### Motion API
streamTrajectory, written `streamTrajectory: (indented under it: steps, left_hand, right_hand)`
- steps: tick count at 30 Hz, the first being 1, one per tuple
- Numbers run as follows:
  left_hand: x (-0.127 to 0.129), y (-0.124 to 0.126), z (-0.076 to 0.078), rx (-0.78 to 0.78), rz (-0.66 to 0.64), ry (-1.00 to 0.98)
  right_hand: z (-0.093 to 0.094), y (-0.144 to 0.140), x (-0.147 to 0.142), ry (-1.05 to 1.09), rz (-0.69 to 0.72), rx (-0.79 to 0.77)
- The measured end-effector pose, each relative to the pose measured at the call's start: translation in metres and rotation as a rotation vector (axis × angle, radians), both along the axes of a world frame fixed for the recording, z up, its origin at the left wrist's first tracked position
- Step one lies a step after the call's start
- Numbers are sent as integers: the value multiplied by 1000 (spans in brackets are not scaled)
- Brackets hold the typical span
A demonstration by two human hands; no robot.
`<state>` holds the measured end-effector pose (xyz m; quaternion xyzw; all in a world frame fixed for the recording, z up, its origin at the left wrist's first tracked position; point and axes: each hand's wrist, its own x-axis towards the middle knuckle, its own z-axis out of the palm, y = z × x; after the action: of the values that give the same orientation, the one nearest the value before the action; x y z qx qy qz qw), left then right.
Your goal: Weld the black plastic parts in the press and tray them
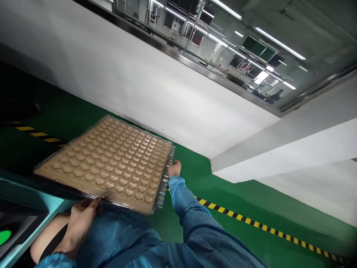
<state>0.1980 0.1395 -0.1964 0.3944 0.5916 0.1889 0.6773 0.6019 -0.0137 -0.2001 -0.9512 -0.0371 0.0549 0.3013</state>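
A large stack of clear plastic blister trays point(111, 156) with rows of round pockets lies in front of me, tilted in view. Brown shows through its pockets, and layered clear edges stick out along its right side. At the near edge, my left hand point(82, 219) is closed, its thumb and fingers pinching the rim. My right hand point(174, 168) grips the right side of the stack with bent fingers, some of them hidden behind the edge. What supports the trays from below is hidden.
A white wall point(167, 100) with a window point(223, 44) above runs behind the trays, and a white pillar point(279, 145) juts out at right. Yellow-black tape point(245, 220) crosses the green floor point(200, 182). A teal-framed machine point(41, 199) with a green button point(5, 236) is at lower left.
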Motion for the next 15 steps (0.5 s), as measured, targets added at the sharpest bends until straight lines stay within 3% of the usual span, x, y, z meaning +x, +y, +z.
streamTrajectory:
  steps: [7,15]
  left_hand:
    - [-6,-9,30,-69,71,15]
    - [-7,-11,24,-21,39,13]
  right_hand:
    - [-23,-18,-5,82,112,-55]
    - [-23,-18,6,85,87,-175]
